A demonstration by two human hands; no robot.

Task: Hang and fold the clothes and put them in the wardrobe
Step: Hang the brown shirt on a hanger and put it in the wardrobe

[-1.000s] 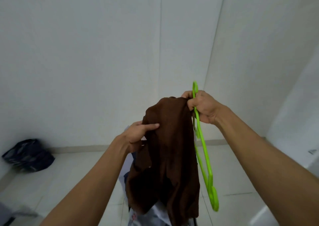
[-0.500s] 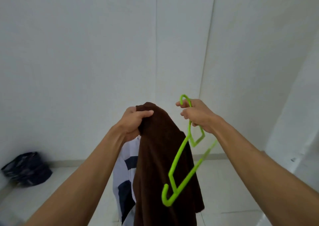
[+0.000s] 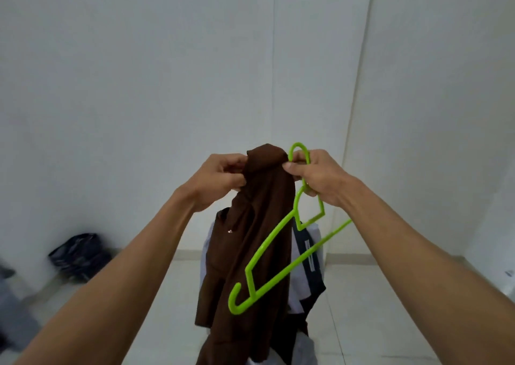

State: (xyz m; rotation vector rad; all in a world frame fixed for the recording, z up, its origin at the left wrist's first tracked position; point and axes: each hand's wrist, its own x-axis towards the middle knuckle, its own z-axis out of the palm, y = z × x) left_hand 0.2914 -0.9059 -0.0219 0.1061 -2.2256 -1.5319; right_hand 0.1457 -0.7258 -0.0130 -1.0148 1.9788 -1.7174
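A brown garment (image 3: 250, 253) hangs in front of me, held up by its top edge. My left hand (image 3: 220, 180) grips the left side of that top edge. My right hand (image 3: 317, 177) holds the hook end of a lime-green plastic hanger (image 3: 273, 256), and its thumb and fingertip also pinch the garment's top right. The hanger tilts down to the left, across the front of the cloth. Behind the brown garment hangs a white and dark navy piece of clothing (image 3: 309, 256), mostly hidden.
White walls meet in a corner straight ahead. A dark plastic bag (image 3: 79, 256) lies on the pale tiled floor by the left wall. A dark grey object (image 3: 11, 309) shows blurred at the lower left edge.
Both hands have come together at the garment's top edge; my right hand with the hanger moved left to touch the cloth. The view shifted slightly.
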